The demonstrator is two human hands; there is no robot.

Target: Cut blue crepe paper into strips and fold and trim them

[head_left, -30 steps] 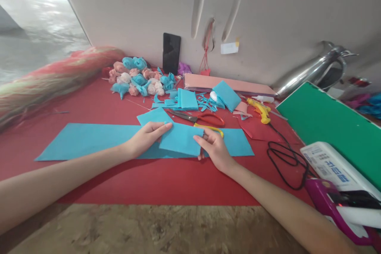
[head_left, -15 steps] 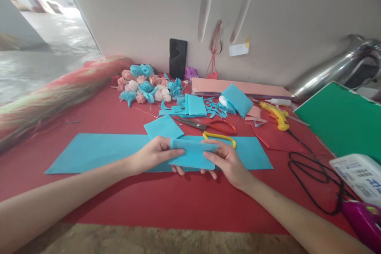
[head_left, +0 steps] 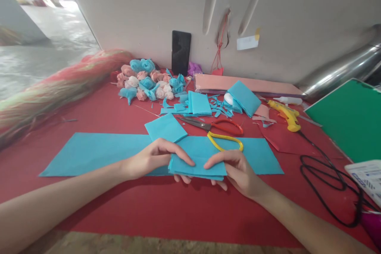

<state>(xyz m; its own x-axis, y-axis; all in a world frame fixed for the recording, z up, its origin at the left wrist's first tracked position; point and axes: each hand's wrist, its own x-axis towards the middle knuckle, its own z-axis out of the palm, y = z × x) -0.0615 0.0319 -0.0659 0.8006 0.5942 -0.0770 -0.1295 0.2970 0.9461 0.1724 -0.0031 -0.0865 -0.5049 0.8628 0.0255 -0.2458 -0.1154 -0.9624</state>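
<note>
Between my hands is a small folded stack of blue crepe paper (head_left: 198,168), its layers showing along the near edge. My left hand (head_left: 162,158) grips its left end, index finger lying on top and other fingers beneath. From the other side my right hand (head_left: 238,168) grips the right end in the same way. Under and behind the hands lies a long blue paper strip (head_left: 98,152). A blue paper square (head_left: 166,128) rests on the strip's far edge. Scissors (head_left: 218,127) with one red and one yellow handle lie just beyond, partly over the strip.
Paper roses (head_left: 145,83) in blue, pink and white are heaped at the back left. Blue folded squares (head_left: 199,103) and scraps lie behind the scissors. A phone (head_left: 181,52) leans on the wall. At right are a yellow glue gun (head_left: 285,115), its black cord (head_left: 324,184) and a green board (head_left: 351,117).
The folded paper has come lower and nearer, and its upper flap now lies folded down. My index fingers have shifted onto its top. The view has turned slightly.
</note>
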